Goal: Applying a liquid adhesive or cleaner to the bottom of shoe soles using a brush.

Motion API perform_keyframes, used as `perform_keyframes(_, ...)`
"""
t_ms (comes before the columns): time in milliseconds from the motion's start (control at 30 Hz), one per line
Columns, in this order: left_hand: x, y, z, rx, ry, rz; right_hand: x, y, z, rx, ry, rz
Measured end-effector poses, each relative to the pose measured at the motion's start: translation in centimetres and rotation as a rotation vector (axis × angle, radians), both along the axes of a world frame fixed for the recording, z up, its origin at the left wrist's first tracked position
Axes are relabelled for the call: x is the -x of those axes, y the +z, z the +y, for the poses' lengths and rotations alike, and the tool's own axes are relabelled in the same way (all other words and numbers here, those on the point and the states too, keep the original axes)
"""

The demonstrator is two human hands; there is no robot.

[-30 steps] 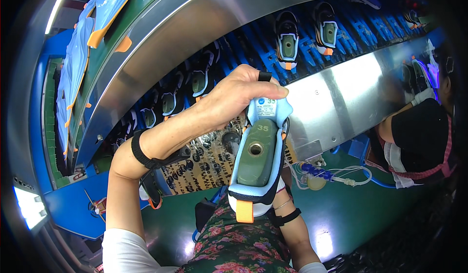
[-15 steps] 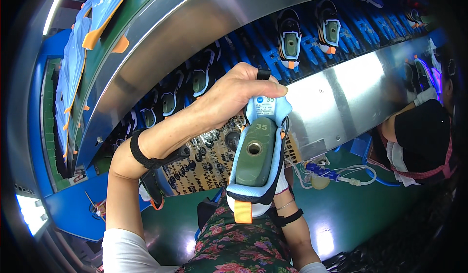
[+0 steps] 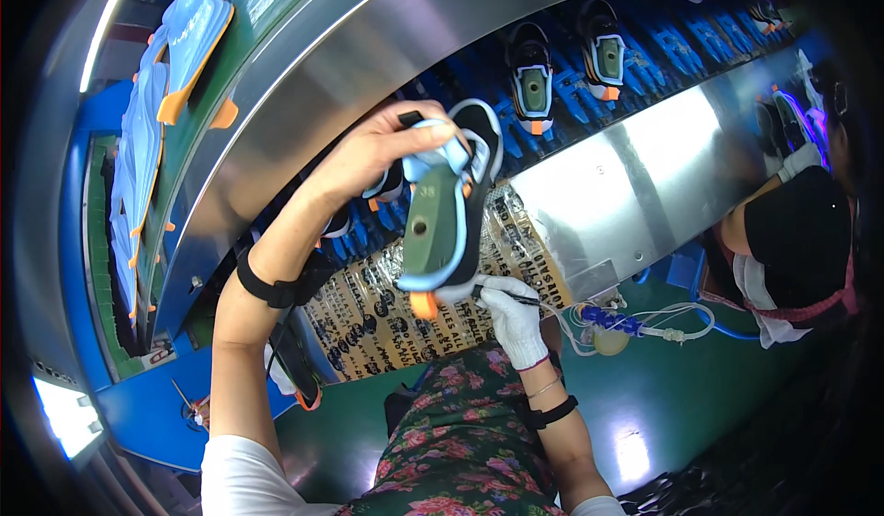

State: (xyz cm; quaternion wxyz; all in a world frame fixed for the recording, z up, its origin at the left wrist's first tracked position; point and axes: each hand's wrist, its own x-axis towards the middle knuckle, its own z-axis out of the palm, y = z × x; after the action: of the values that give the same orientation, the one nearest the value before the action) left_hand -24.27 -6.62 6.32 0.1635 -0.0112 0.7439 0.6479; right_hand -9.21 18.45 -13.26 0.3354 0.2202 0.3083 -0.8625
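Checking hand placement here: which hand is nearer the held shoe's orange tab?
Right. The gloved right hand is to the right of the orange tab; the left hand is farther, above it, gripping the light-blue tongue.

Shiny metal ledge, knitted cloth glove, smooth plastic-looking shoe last

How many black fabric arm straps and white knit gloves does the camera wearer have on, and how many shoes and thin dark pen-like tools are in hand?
Black fabric arm straps: 2 (left strap, right strap)
White knit glove: 1
Shoe with pale-blue lining: 1
Thin dark pen-like tool: 1
Total: 5
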Motion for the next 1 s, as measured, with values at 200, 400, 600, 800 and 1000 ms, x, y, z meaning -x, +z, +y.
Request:
perform_keyframes(200,5.3,-5.9,-4.3,0.228,-0.003,0.248,0.0,-0.2,0.6,-0.036,0.019,0.042)
perform_keyframes(400,10.3,-14.0,-8.0,0.590,0.046,0.376,0.0,0.2,0.5,-0.013,-0.004,0.028)
perform_keyframes(600,10.7,-17.1,-8.6,0.620,0.184,0.366,-0.1,0.3,0.2,-0.006,0.006,0.045)
perform_keyframes(800,7.3,-14.2,-7.2,0.723,0.094,0.401,0.5,1.0,0.0,0.000,0.007,0.010)
perform_keyframes(1000,-2.2,-5.6,0.0,0.892,-0.330,0.256,0.6,1.7,0.7,0.050,-0.017,-0.054)
